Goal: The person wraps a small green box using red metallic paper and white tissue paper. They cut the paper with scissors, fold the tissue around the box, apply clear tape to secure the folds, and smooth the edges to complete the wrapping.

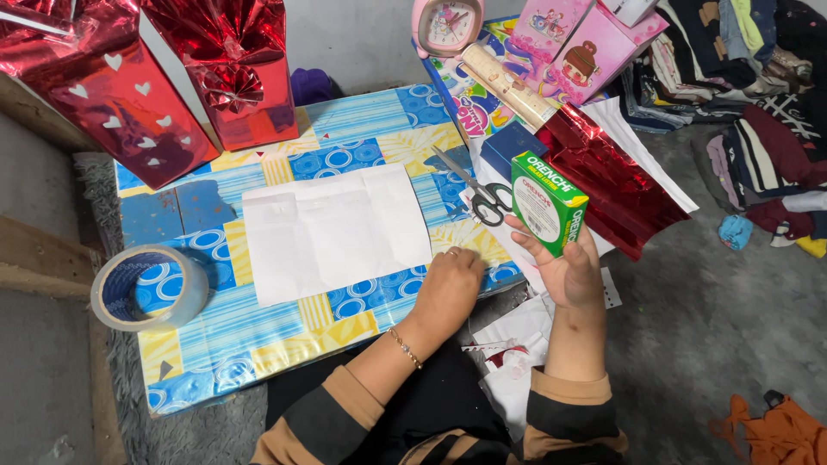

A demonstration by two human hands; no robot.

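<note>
The small green box (548,201) sits up in the air at the right edge of the low table, gripped in the person's right hand (567,271) — fingers wrapped behind and under it, thumb on the near side, closed firmly enough to carry it, the box tilted so a broad printed face looks up and leftward. Its longer side runs roughly up and down in the head view, leaning a little to the right. The white sheet of paper (336,231) lies flat to the left of the box, well apart from it, spread across the middle of the blue-and-yellow patterned tabletop (207,344). The left hand (448,288) is the nearer one to that sheet — it rests palm down on the tabletop just beside the paper's lower right corner, fingers curled loosely and holding nothing. Between box and paper, a pair of scissors (478,188) lies on the surface, handles toward the box. A roll of clear tape (148,288) stands at the far left edge. Red foil gift bags (172,86) stand at the back, and crumpled red foil (607,176) lies just behind the box.
</note>
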